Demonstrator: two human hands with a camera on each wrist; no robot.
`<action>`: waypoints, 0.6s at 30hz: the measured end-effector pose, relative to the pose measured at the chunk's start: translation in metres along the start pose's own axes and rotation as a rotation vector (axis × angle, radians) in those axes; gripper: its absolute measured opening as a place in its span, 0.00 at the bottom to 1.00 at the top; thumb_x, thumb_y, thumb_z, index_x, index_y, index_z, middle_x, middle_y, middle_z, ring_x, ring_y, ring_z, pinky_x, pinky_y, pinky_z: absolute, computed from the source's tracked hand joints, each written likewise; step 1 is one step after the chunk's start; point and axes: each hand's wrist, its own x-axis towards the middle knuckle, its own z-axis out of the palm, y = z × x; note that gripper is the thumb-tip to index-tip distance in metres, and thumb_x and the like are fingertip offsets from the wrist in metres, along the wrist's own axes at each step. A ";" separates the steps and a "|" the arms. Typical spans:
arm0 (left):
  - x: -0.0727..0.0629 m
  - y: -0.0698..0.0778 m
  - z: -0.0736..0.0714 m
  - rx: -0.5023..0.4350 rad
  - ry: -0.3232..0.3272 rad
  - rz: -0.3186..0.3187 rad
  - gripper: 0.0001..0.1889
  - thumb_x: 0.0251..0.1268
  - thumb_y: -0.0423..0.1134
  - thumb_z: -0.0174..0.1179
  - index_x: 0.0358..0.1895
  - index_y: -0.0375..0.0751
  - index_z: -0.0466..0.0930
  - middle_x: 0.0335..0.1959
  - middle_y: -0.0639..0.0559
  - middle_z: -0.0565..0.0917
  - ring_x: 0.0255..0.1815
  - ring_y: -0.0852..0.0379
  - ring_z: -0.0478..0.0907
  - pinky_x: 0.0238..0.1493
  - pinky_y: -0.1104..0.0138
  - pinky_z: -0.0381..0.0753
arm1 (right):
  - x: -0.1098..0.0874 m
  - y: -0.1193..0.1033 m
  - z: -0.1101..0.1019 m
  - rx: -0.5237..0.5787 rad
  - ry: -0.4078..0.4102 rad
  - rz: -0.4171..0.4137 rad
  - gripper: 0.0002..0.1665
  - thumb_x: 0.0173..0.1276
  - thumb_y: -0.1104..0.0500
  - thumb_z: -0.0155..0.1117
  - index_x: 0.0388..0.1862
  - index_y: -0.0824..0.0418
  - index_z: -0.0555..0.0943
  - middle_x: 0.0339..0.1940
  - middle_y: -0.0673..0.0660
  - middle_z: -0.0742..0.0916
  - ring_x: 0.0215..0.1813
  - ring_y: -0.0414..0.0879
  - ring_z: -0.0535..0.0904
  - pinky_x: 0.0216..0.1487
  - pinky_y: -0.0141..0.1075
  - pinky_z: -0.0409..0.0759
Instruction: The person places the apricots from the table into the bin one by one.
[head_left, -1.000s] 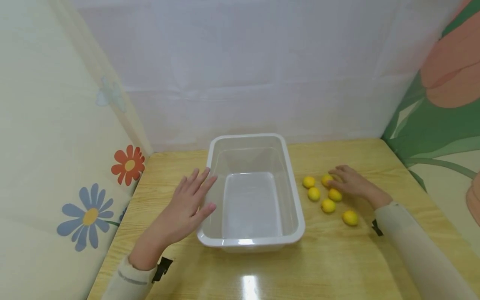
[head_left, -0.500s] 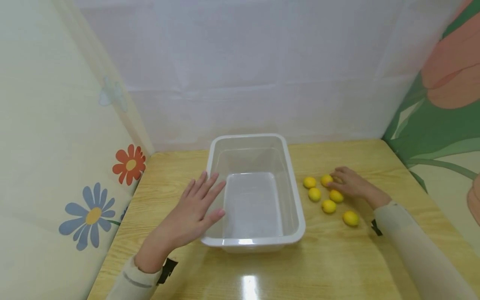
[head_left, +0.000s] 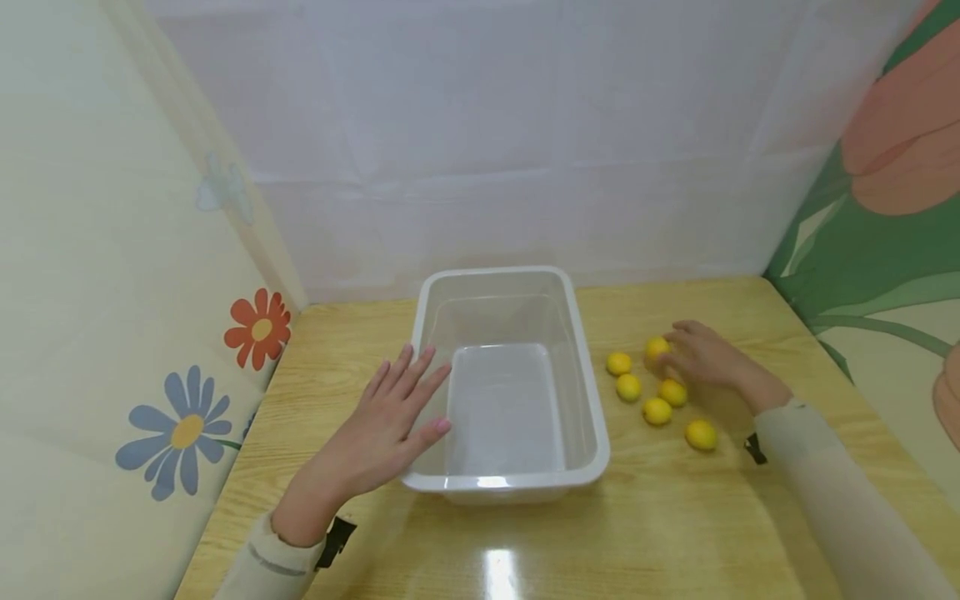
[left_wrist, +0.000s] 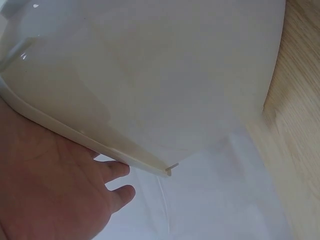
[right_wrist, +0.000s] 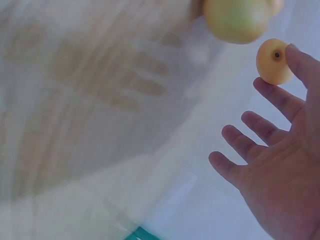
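Currently, right of the basin (head_left: pixel 506 408), the right hand (head_left: pixel 705 357) pinches one yellow fruit (head_left: pixel 655 348); five others (head_left: pixel 628 387) lie loose, none inside, and the left hand (head_left: pixel 384 427), fingers extended, touches the rim (head_left: pixel 525 481).

Deep pale tub (head_left: pixel 506 400) is standing upright near the table's (head_left: pixel 420 554) back edge, its left rim touching the left hand (head_left: pixel 386 433). Five small yellow fruits (head_left: pixel 657 412) are lying loose off its right edge; right hand (head_left: pixel 705 357) is pinching a sixth fruit (right_wrist: pixel 272 62), toward the table's back-right corner.
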 end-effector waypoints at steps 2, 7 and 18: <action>0.000 0.000 0.000 -0.001 -0.002 -0.004 0.36 0.77 0.59 0.48 0.82 0.50 0.54 0.84 0.51 0.44 0.84 0.41 0.37 0.79 0.42 0.39 | -0.001 -0.004 -0.005 0.002 0.015 -0.023 0.36 0.78 0.46 0.58 0.66 0.77 0.72 0.71 0.82 0.65 0.71 0.78 0.60 0.70 0.69 0.59; 0.000 0.000 0.001 -0.003 -0.005 -0.015 0.36 0.77 0.60 0.48 0.82 0.51 0.54 0.84 0.51 0.44 0.84 0.42 0.36 0.79 0.42 0.40 | -0.002 -0.016 -0.016 -0.008 0.053 -0.074 0.33 0.78 0.50 0.59 0.66 0.77 0.72 0.72 0.81 0.65 0.71 0.77 0.60 0.70 0.69 0.59; -0.001 0.000 0.001 -0.005 -0.017 -0.022 0.36 0.78 0.61 0.47 0.82 0.51 0.54 0.84 0.49 0.42 0.84 0.41 0.36 0.80 0.44 0.39 | -0.008 -0.051 -0.036 -0.009 0.077 -0.084 0.34 0.78 0.45 0.58 0.69 0.71 0.72 0.76 0.76 0.63 0.75 0.74 0.57 0.72 0.69 0.56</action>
